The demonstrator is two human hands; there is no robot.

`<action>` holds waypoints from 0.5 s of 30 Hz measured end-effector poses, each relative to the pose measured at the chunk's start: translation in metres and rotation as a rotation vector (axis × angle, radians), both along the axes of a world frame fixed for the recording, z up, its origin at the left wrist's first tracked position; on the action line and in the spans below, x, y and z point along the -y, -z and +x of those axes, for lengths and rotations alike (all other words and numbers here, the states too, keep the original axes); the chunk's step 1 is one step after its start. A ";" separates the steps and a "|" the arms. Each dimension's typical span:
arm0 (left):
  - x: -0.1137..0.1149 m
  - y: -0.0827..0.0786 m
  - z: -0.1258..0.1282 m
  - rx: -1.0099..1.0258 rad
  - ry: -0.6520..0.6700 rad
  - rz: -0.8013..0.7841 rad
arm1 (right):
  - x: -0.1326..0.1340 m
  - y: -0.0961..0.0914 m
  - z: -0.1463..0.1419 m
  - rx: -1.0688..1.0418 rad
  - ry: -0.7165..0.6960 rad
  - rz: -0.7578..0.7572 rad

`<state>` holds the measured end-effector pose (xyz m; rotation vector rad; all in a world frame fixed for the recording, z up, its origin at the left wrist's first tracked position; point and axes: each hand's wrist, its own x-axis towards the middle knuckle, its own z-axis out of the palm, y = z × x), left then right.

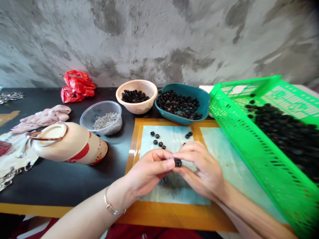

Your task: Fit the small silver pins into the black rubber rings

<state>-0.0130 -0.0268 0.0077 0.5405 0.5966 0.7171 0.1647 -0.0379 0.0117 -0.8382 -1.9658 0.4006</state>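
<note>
Left hand (146, 174): half closed, thumb and fingers pinching black bead (177, 162), bracelet (109, 204) on wrist.
Right hand (201, 169): half closed, fingertips on same bead, just above frame center.
Mat (132, 156): under both hands, loose beads (157, 139) on upper part.
Green basket (264, 139): right, tilted, heaped with beads.
Teal dish (206, 106): top center, beads.
Beige bowl (136, 108): beside dish, beads.
Clear tub (87, 116): left of bowl, metal bits (105, 120).
</note>
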 end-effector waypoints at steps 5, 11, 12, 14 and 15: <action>-0.001 0.000 -0.002 0.039 0.042 0.029 | 0.004 0.004 0.001 -0.155 -0.039 -0.133; -0.001 -0.005 -0.003 0.034 0.089 0.080 | 0.007 0.003 0.000 -0.204 -0.071 -0.134; -0.001 -0.006 -0.004 0.030 0.092 0.075 | 0.007 0.001 -0.001 -0.201 -0.079 -0.116; -0.001 -0.008 -0.004 0.020 0.091 0.065 | 0.007 -0.001 -0.002 -0.193 -0.081 -0.084; -0.001 -0.008 -0.004 0.012 0.092 0.065 | 0.008 -0.001 -0.003 -0.191 -0.074 -0.077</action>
